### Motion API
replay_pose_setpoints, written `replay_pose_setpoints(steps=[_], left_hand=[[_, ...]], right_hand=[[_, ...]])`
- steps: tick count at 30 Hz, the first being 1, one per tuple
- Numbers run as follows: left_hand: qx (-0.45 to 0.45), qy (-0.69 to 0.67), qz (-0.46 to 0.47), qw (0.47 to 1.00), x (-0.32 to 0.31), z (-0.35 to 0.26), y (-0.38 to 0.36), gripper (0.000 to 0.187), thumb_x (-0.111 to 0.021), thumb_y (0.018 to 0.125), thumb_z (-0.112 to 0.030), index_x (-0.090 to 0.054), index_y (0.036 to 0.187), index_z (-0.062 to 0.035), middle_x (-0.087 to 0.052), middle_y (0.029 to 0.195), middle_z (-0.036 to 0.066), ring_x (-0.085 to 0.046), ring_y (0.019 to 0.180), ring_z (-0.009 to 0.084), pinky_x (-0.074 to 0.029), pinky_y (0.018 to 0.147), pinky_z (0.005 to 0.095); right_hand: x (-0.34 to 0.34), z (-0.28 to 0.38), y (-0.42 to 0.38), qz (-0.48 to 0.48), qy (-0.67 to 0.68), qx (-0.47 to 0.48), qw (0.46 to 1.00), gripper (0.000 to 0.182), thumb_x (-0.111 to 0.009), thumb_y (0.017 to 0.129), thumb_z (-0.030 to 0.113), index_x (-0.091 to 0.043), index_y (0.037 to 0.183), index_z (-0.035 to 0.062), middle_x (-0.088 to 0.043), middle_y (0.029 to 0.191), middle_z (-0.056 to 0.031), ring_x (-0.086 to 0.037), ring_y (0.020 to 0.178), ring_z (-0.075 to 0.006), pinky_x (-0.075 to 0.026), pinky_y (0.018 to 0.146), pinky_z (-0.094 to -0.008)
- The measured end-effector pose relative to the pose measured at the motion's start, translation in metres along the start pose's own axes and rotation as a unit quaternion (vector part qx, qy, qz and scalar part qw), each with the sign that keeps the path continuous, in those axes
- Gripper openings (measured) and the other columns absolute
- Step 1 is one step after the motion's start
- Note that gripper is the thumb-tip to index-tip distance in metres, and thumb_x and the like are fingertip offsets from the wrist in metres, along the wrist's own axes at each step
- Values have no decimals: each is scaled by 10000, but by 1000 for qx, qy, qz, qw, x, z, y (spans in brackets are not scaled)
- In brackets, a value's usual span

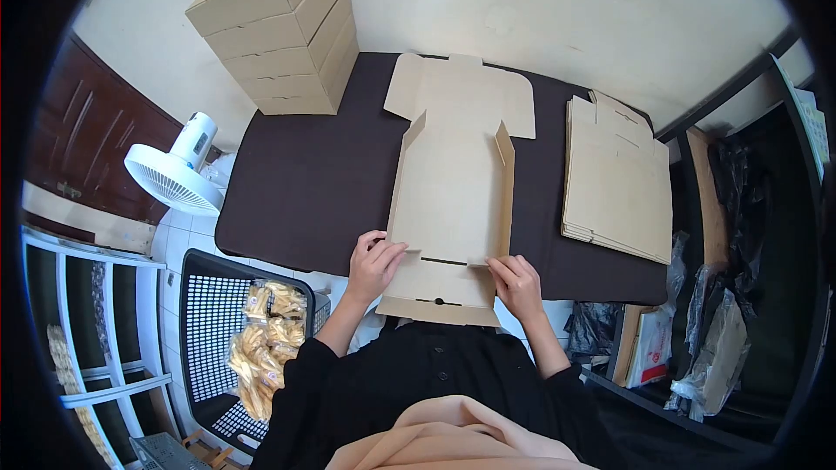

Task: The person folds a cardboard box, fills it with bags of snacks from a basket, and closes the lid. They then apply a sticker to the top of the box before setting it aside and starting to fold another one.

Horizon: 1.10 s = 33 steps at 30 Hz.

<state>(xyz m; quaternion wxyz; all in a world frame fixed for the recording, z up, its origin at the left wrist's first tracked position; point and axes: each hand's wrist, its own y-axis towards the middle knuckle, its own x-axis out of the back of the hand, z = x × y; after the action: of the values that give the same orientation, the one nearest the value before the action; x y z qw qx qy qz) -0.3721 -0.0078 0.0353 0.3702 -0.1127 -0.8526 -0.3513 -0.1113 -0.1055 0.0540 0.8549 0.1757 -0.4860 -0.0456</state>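
A partly folded cardboard box (451,183) lies in front of me, its two long side walls standing upright. The wide lid panel spreads flat toward the wall. My left hand (374,266) pinches the small flap at the near left corner. At the near right corner, my right hand (515,284) has its fingers closed on the matching flap. Between the hands, the slotted front panel hangs over the table edge toward my body.
The box rests on a table with a dark brown cloth (305,174). Folded boxes (287,35) are stacked at the back left; flat cardboard blanks (616,178) lie at right. A white fan (174,170) and a black basket (205,339) of bagged snacks (266,344) stand left.
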Motion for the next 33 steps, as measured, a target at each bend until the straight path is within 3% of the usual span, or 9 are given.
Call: replay_pose_setpoints(steps=[6, 9, 14, 17, 24, 26, 28, 30, 33], left_hand=[[-67, -23, 51, 996, 1, 22, -9, 439, -619, 650, 39, -578, 1058, -117, -595, 999, 12, -451, 1038, 261, -449, 786, 334], [-118, 0, 150, 982, 19, 30, -11, 611, -580, 617, 65, -482, 1195, -108, -506, 1189, 34, -381, 1146, 291, -414, 907, 354], [-117, -16, 314, 942, 43, 18, 0, 710, -643, 596, -40, -388, 1258, -52, -380, 1305, 90, -272, 1236, 325, -296, 1028, 405], [-119, -6, 322, 939, 43, 21, -2, 737, -675, 612, -106, -361, 1277, -68, -385, 1302, 82, -266, 1240, 328, -301, 1021, 410], [-112, -49, 162, 979, 12, 34, -10, 550, -697, 586, -144, -541, 1112, -106, -507, 1159, 51, -362, 1155, 310, -337, 971, 405], [-62, -102, 107, 987, 9, 28, 1, 319, -675, 623, -132, -593, 929, -91, -561, 1020, 50, -412, 1067, 305, -348, 914, 412], [-49, -101, 84, 990, 6, 19, 8, 238, -673, 654, -124, -574, 867, -82, -557, 971, 52, -414, 1044, 306, -333, 891, 417], [17, -135, 73, 988, -2, 20, 4, 201, -678, 671, -121, -576, 841, -85, -549, 969, 56, -413, 1037, 316, -312, 906, 421], [46, -141, 33, 988, -13, 14, -6, 383, -646, 708, -90, -486, 1053, -51, -509, 1024, 121, -387, 1050, 337, -299, 920, 433]], right_hand=[[3, 4, 1, 11, -2, -7, 1000, 360, -583, 686, -23, -586, 1035, 65, -545, 840, -61, -518, 736, -225, -456, 637, -325], [11, -1, -5, 83, -2, 10, 996, 538, -545, 665, -66, -494, 1185, 62, -519, 937, -91, -501, 819, -247, -453, 699, -323], [29, 2, -2, 251, -32, 39, 967, 882, -668, 545, 23, -275, 1335, 43, -434, 1110, -133, -452, 927, -285, -405, 816, -353], [23, -2, -4, 233, -55, 75, 968, 1012, -734, 474, 95, -231, 1350, 38, -412, 1140, -139, -443, 938, -290, -399, 821, -364], [4, -18, -3, 94, 49, 70, 992, 675, -674, 627, 191, -432, 1243, 58, -517, 1024, -122, -518, 843, -288, -447, 740, -357], [2, -18, 4, 45, 98, 40, 993, 511, -618, 693, 217, -506, 1170, 72, -561, 907, -107, -566, 786, -283, -468, 682, -354], [-1, -17, 8, 52, 85, 27, 995, 519, -637, 699, 167, -495, 1185, 55, -564, 852, -144, -586, 778, -311, -474, 703, -359], [-5, -7, 12, -4, 117, -96, 988, 517, -630, 747, 200, -457, 1213, 58, -570, 891, -113, -586, 794, -305, -472, 704, -376], [-22, -9, 2, -46, 142, -125, 981, 715, -630, 780, 203, -218, 1341, 34, -559, 1060, -132, -598, 842, -353, -498, 707, -399]])
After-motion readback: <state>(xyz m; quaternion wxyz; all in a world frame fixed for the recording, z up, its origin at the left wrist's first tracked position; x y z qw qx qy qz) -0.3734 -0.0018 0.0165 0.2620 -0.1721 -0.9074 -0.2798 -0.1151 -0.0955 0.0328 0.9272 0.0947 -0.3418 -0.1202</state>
